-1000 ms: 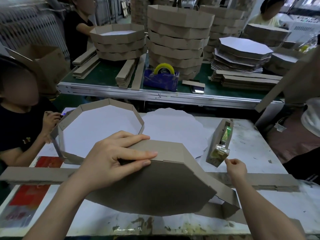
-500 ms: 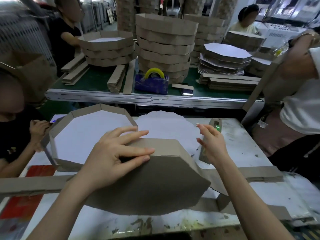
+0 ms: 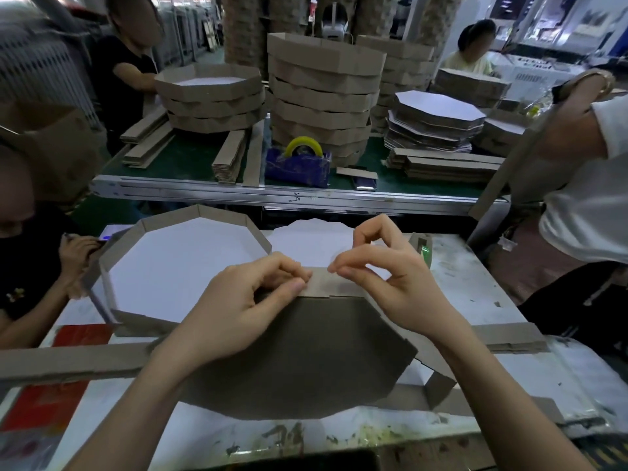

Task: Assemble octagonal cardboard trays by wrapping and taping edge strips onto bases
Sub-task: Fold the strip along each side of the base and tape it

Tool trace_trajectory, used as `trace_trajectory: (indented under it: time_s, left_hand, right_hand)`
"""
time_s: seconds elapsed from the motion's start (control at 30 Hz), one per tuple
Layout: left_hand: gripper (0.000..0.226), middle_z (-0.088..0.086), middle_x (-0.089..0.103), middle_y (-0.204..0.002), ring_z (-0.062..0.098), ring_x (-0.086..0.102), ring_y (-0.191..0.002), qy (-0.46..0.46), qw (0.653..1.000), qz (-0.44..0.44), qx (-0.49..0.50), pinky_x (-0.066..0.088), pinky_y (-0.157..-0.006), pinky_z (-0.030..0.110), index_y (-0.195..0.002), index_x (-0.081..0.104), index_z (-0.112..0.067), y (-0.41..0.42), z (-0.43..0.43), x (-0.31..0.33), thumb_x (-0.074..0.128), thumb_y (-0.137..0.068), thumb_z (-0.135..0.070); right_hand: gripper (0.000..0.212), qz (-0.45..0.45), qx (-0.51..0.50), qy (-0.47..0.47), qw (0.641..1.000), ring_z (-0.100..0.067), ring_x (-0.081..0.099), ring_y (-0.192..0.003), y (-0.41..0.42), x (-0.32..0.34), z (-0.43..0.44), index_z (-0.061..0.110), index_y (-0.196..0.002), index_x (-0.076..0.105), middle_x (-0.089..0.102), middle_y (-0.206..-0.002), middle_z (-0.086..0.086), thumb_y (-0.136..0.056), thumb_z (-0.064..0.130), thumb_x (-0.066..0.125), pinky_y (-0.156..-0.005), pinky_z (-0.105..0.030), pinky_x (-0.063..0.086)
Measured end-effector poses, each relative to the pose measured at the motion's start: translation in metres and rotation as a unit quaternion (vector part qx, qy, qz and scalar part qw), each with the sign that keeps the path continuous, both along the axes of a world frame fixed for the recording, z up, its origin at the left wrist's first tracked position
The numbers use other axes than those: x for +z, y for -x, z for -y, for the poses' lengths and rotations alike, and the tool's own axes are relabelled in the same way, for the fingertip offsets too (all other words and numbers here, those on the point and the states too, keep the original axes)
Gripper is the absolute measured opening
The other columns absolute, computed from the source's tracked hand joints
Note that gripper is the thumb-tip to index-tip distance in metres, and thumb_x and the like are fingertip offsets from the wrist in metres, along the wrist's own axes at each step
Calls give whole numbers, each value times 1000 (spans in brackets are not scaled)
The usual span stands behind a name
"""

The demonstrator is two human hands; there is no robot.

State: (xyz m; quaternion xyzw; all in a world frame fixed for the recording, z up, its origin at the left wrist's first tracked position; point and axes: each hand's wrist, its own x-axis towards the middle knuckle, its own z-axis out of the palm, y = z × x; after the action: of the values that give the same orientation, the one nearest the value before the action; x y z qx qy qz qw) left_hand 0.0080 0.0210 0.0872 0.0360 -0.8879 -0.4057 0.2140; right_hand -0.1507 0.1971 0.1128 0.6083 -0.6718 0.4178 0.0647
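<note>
Brown octagonal base point(image 3: 299, 355), edge strip point(image 3: 326, 286) seemingly taped on.

The stained white worktable point(image 3: 475, 294) carried a finished octagonal tray point(image 3: 170, 217) at its far left corner and white base sheets point(image 3: 306, 239) at the far edge. A brown base point(image 3: 299, 362) lay face down mid-table, an edge strip point(image 3: 326, 287) raised along its far side. Long cardboard strips point(image 3: 68, 363) ran toward both side edges. What looked like a tape dispenser point(image 3: 423, 248) stood far right.
</note>
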Motion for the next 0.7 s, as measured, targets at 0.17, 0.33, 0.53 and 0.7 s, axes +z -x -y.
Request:
trace_trajectory:
  time_s: [0.17, 0.33, 0.53, 0.7]
  left_hand:
    - [32, -27, 66, -107, 1, 62, -103, -3, 1000, 10, -15, 53, -86, 40, -114, 56, -43, 0, 1, 4, 38, -93, -58]
    - [26, -27, 67, -107, -9, 52, -119, 0, 999, 16, -28, 49, -94, 41, -98, 64, -38, -1, 2, 3, 44, -91, -54]
    - [12, -16, 70, -101, 3, 61, -110, 5, 1000, 14, -10, 51, -85, 45, -94, 58, -37, -2, 1, 2, 50, -91, -46]
    - [17, -21, 69, -105, 4, 62, -105, 19, 1000, 6, 6, 53, -84, 40, -104, 56, -42, 0, -1, 2, 47, -92, -49]
  right_hand:
    - [16, -58, 38, -27, 997, -13, 46, -89, -4, -5, 3, 17, -102, 78, 40, -98, 2, -93, 18, 65, -75, -20, 40]
    - [20, -104, 42, -27, 993, -13, 44, -90, -4, -5, 8, 22, -107, 77, 35, -100, 7, -95, 19, 62, -74, -22, 43]
    - [18, -117, 20, -36, 992, -12, 45, -90, 1, -5, 9, 20, -104, 78, 38, -99, 6, -94, 21, 63, -73, -23, 44]
    - [19, -111, -17, -60, 992, -12, 48, -103, 1, -1, 4, 23, -93, 79, 50, -118, 9, -93, 33, 62, -84, -23, 44]
